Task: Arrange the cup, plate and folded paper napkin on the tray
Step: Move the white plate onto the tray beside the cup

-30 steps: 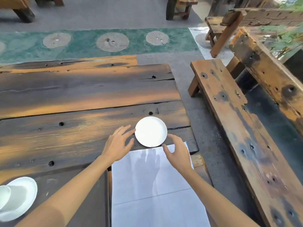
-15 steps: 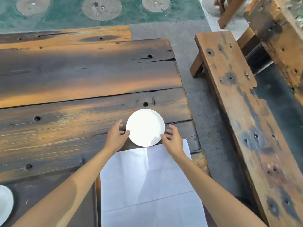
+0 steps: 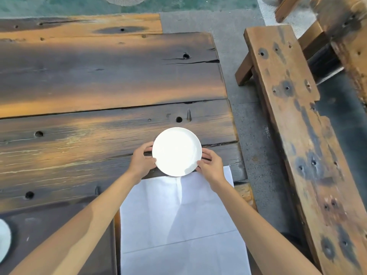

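A small round white plate (image 3: 176, 151) sits near the right end of the dark wooden table (image 3: 99, 80), just beyond the far edge of a large white paper napkin (image 3: 178, 221). My left hand (image 3: 142, 162) grips the plate's left rim and my right hand (image 3: 210, 165) grips its right rim. The plate's near edge slightly overlaps the napkin. A dark tray (image 3: 59, 235) lies at the lower left. On it, only a sliver of a white dish (image 3: 4, 241) shows at the frame's left edge.
A long weathered wooden bench (image 3: 301, 135) runs along the right side, with a strip of concrete floor (image 3: 254, 120) between it and the table. The table's right edge is close to my right hand. Several holes dot the planks.
Both hands closed in from beside the plate and now grip its rim on either side. The view has tilted downward, and the white dish at the left has slid almost out of frame.
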